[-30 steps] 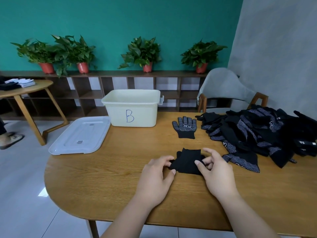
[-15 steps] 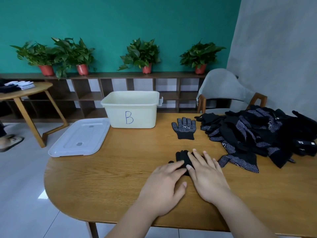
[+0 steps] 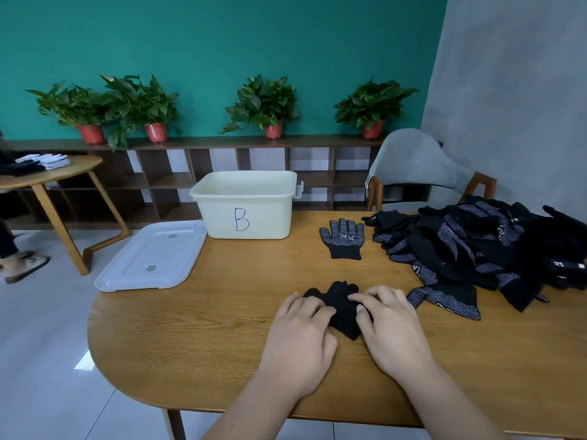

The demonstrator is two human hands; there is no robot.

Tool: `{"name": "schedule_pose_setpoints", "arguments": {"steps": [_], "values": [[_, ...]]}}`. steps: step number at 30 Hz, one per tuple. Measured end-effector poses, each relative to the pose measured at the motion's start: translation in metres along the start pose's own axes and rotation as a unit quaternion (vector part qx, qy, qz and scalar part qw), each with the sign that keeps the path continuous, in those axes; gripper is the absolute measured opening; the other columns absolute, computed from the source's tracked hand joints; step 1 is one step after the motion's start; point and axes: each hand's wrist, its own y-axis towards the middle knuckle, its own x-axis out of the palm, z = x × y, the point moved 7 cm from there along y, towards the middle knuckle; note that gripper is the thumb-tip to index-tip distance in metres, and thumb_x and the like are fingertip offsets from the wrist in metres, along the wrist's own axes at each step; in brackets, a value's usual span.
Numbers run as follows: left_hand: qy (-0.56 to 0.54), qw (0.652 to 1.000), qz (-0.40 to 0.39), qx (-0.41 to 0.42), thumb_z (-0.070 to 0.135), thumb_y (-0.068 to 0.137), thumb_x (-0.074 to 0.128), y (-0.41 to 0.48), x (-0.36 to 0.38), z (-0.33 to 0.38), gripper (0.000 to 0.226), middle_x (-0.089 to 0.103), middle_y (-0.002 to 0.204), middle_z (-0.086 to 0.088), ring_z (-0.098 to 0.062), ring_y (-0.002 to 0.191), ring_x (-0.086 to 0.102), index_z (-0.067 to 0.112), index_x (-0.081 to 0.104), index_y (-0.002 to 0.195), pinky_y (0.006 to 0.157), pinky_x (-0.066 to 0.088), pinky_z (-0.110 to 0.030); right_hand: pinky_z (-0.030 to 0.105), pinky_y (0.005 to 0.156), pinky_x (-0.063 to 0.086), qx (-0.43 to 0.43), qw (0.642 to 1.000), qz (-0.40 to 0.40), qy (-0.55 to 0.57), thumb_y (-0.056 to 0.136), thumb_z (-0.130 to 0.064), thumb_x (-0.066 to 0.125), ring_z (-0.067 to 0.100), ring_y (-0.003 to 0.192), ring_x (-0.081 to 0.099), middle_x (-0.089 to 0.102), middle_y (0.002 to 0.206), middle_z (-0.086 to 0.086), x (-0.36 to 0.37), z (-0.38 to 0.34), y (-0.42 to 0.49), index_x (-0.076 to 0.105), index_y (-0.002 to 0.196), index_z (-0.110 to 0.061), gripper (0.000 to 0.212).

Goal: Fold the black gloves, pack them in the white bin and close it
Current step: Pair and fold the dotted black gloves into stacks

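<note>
Bunched black glove (image 3: 342, 309) sits centre-bottom of the frame, on the near part of the table (image 3: 190, 328), half-folded and lumpy, with its finger ends poking out at the top edge.

Left hand (image 3: 298, 338): fingers fairly flat, pressing down on the glove's left side, gripping nothing. Right hand (image 3: 394, 331): fingers bent, tips and thumb on the glove's right side. Can't tell if that's a pinch or only pressure.

The glove lies between the two hands, under both sets of fingertips and just ahead of the palms.

Risks, my read:
- Knit fabric springs back, so letting go of either side before the fold is creased likely reopens it.
- Uneven pull from the right hand would skew the bundle.
- The dotted cuff of the glove pile (image 3: 476, 249), right of frame, is near the right hand. A sweep that way could snag it.

Outward: single flat glove (image 3: 343, 239) above centre. White bin (image 3: 244, 208) marked "B", open, is centre-left and well apart from the hands, a long carry for a loose fold. Lid (image 3: 152, 255) lies flat left of the bin, overhanging the table edge, so a bump could tip it off.
</note>
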Motion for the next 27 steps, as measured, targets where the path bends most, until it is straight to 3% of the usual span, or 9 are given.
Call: {"name": "schedule_pose_setpoints", "arguments": {"steps": [3, 8, 14, 17, 20, 23, 27], "values": [[-0.002, 1.000, 0.004, -0.004, 0.026, 0.096, 0.050, 0.001, -0.001, 0.000, 0.044, 0.061, 0.130, 0.006, -0.016, 0.126, 0.053, 0.020, 0.067, 0.136, 0.119, 0.036, -0.038, 0.039, 0.097, 0.045, -0.023, 1.000, 0.007, 0.005, 0.102, -0.036, 0.052, 0.009, 0.114, 0.046, 0.052, 0.105, -0.022, -0.003, -0.005, -0.002, 0.072, 0.125, -0.038, 0.031], [0.003, 0.999, -0.035, -0.006, 0.030, 0.098, 0.045, 0.001, 0.001, 0.003, 0.044, 0.061, 0.129, 0.010, -0.014, 0.118, 0.055, 0.024, 0.065, 0.137, 0.105, 0.047, -0.034, 0.038, 0.096, 0.048, -0.026, 0.999, -0.004, 0.030, 0.102, -0.034, 0.051, 0.007, 0.111, 0.045, 0.049, 0.110, -0.022, -0.003, -0.007, -0.002, 0.065, 0.136, -0.039, 0.037], [0.058, 0.991, -0.058, -0.106, 0.039, 0.097, 0.035, 0.001, 0.004, -0.015, 0.055, 0.058, 0.139, 0.003, -0.024, 0.135, 0.049, 0.022, 0.065, 0.140, 0.117, 0.040, -0.042, 0.036, 0.102, 0.046, -0.008, 1.000, -0.020, 0.008, 0.104, -0.038, 0.044, 0.007, 0.116, 0.043, 0.049, 0.118, -0.020, -0.001, -0.004, -0.002, 0.059, 0.142, -0.037, 0.041], [0.104, 0.982, -0.085, -0.133, 0.041, 0.097, 0.030, 0.005, -0.004, -0.030, 0.059, 0.060, 0.141, 0.004, -0.024, 0.135, 0.044, 0.020, 0.065, 0.140, 0.113, 0.039, -0.041, 0.036, 0.104, 0.046, -0.007, 1.000, -0.028, -0.005, 0.104, -0.041, 0.041, 0.008, 0.119, 0.043, 0.049, 0.117, -0.021, 0.002, -0.005, -0.001, 0.060, 0.141, -0.038, 0.042], [0.125, 0.971, -0.134, -0.155, 0.040, 0.104, 0.030, 0.013, -0.014, -0.058, 0.057, 0.051, 0.153, 0.004, -0.021, 0.136, 0.041, 0.020, 0.053, 0.152, 0.114, 0.037, -0.038, 0.035, 0.105, 0.044, -0.005, 0.999, -0.034, -0.014, 0.104, -0.041, 0.041, 0.007, 0.119, 0.042, 0.049, 0.118, -0.021, 0.003, -0.005, -0.001, 0.061, 0.139, -0.038, 0.040], [0.139, 0.955, -0.170, -0.197, 0.043, 0.106, 0.027, 0.015, -0.024, -0.096, 0.060, 0.038, 0.166, 0.001, -0.023, 0.148, 0.036, 0.020, 0.040, 0.160, 0.121, 0.032, -0.039, 0.035, 0.103, 0.044, -0.009, 0.999, -0.037, -0.026, 0.104, -0.042, 0.040, 0.007, 0.118, 0.042, 0.048, 0.118, -0.022, 0.004, -0.005, -0.002, 0.063, 0.137, -0.038, 0.040], [0.139, 0.931, -0.204, -0.269, 0.049, 0.108, 0.021, 0.006, -0.028, -0.155, 0.069, 0.010, 0.177, -0.002, -0.024, 0.163, 0.010, 0.017, 0.015, 0.169, 0.131, 0.016, -0.042, 0.035, 0.102, 0.045, -0.012, 0.999, -0.035, -0.036, 0.105, -0.042, 0.041, 0.007, 0.118, 0.043, 0.048, 0.119, -0.022, 0.005, -0.005, -0.002, 0.064, 0.135, -0.039, 0.039]]}}
